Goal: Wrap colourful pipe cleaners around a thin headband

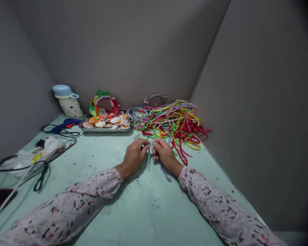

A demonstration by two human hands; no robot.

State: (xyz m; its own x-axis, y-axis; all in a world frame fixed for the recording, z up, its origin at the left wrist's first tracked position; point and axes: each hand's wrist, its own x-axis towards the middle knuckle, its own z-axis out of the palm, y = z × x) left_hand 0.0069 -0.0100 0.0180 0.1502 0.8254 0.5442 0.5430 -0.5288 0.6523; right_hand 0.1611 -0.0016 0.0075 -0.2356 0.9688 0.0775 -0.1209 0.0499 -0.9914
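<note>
Near the middle of the table, my left hand (135, 155) and my right hand (166, 154) meet almost fingertip to fingertip. Both are closed in a pinch on a thin teal pipe cleaner (149, 162), one end of which dangles below the fingers. A lavender pipe cleaner (165, 172) lies partly under my right hand; whether that hand touches it, I cannot tell. Just beyond the hands spreads a tangled pile of colourful pipe cleaners (179, 118). A bit of grey wire (137, 136) shows by my left knuckles.
Behind my left hand stands a metal tray (105, 130) of seashells, with pipe-cleaner rings (92, 106) propped on it. Coiled grey wire (138, 114) sits beside it. At left are a bottle (70, 107), a blue glue gun (64, 125), black cables (42, 177) and a plastic bag (28, 157). Walls enclose the table.
</note>
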